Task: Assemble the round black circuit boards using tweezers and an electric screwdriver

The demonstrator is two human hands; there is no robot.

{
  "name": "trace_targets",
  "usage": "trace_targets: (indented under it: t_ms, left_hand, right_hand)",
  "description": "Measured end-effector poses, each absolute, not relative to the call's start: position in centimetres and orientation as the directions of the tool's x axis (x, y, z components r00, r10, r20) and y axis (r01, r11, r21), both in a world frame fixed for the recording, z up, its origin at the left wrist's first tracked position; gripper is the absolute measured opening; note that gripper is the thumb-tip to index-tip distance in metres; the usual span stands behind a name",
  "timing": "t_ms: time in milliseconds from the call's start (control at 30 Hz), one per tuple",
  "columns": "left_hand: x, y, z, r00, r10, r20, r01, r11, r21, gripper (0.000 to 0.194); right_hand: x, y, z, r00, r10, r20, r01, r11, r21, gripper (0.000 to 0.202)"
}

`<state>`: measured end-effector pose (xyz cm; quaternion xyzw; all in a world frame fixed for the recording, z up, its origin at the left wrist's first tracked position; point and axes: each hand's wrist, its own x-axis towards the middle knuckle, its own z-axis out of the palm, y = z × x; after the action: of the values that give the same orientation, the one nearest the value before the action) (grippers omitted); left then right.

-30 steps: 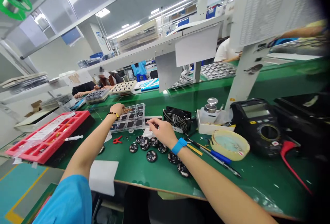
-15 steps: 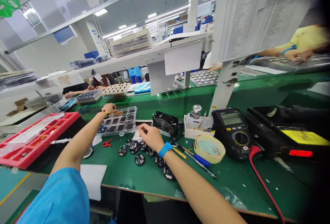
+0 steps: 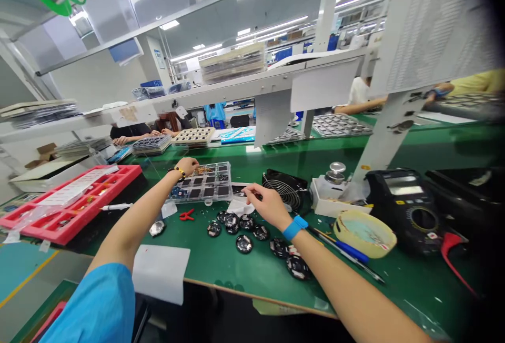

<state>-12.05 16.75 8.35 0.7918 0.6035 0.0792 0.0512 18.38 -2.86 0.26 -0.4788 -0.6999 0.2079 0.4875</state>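
My left hand (image 3: 187, 165) reaches to the back left of a clear compartment box (image 3: 209, 182), its fingers bent together over a compartment of small brass-coloured parts (image 3: 204, 170). Whatever its fingertips grip is too small to make out. To the right of the box, my right hand (image 3: 268, 203) is closed in a pinch above a white paper (image 3: 240, 206). A dark, thin bit shows by its fingers, but I cannot tell what it is. Several round black discs with metal pieces (image 3: 244, 243) lie on the green mat, in front of the right hand and under its wrist.
A black fan (image 3: 284, 188) stands behind my right hand. Rightward are a white box with a dispenser bottle (image 3: 333, 185), a yellowish bowl (image 3: 365, 233), pens (image 3: 351, 251) and a multimeter (image 3: 406, 211). Red pliers (image 3: 187, 215) and a red tray (image 3: 74, 201) lie leftward.
The view has swung left, so the bench things appear further right. My left hand stays at the box; my right hand remains pinched and sits slightly further from the box's edge.
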Motion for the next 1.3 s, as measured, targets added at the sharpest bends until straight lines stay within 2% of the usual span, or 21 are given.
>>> trace_targets:
  t_ms: [133,233,300,433,533,600,667,800,933,1100,1167,1300]
  left_hand:
    - [-12.4,16.1,8.9,0.242,0.958,0.153,0.906,-0.279,0.317,0.027]
    - [-13.0,13.9,9.2,0.233,0.961,0.152,0.850,-0.277,0.448,0.036]
    - [-13.4,11.1,8.9,0.260,0.961,0.093,0.803,-0.269,0.532,0.041]
    - [-14.1,2.6,6.7,0.394,0.915,-0.090,0.716,-0.243,0.654,0.037]
    - [-14.4,-4.4,4.1,0.516,0.846,-0.131,0.639,-0.279,0.716,0.056]
    - [-14.2,-8.1,2.1,0.543,0.836,-0.078,0.603,-0.323,0.729,0.058]
    - [-13.7,-10.5,0.2,0.497,0.868,-0.019,0.595,-0.324,0.736,0.056]
    - [-12.5,-12.4,-2.6,0.406,0.909,0.091,0.572,-0.330,0.751,0.062]
    - [-12.2,-12.7,-3.5,0.377,0.907,0.185,0.530,-0.375,0.761,0.063]
    - [-12.5,-13.1,-3.2,0.376,0.907,0.189,0.508,-0.372,0.776,0.064]
    - [-12.4,-13.2,-3.0,0.365,0.912,0.185,0.515,-0.364,0.776,0.060]
    - [-11.6,-13.6,-2.7,0.285,0.930,0.231,0.519,-0.352,0.779,0.036]
  right_hand:
    - [18.5,-2.7,-0.1,-0.095,0.891,0.444,0.513,0.426,-0.746,0.031]
    - [18.5,-2.7,0.1,-0.093,0.892,0.442,0.475,0.430,-0.768,0.027]
    - [18.5,-2.8,0.3,-0.094,0.892,0.443,0.427,0.438,-0.791,0.020]
    - [18.4,-2.7,0.5,-0.130,0.888,0.442,0.302,0.460,-0.835,0.013]
    - [18.2,-2.7,0.4,-0.170,0.891,0.421,0.210,0.450,-0.868,0.012]
    - [18.0,-2.7,0.4,-0.201,0.888,0.414,0.161,0.447,-0.880,0.010]
    - [17.7,-3.0,0.6,-0.240,0.880,0.409,0.123,0.446,-0.886,0.011]
    - [16.8,-3.8,1.1,-0.305,0.866,0.396,0.090,0.440,-0.893,0.024]
    - [15.9,-4.5,1.0,-0.361,0.860,0.360,0.092,0.417,-0.904,0.037]
    - [15.4,-4.7,0.3,-0.454,0.826,0.335,0.127,0.432,-0.893,0.038]
    - [15.3,-4.8,0.3,-0.483,0.812,0.327,0.152,0.446,-0.882,0.037]
    - [15.1,-5.2,0.7,-0.522,0.805,0.283,0.167,0.421,-0.891,0.041]
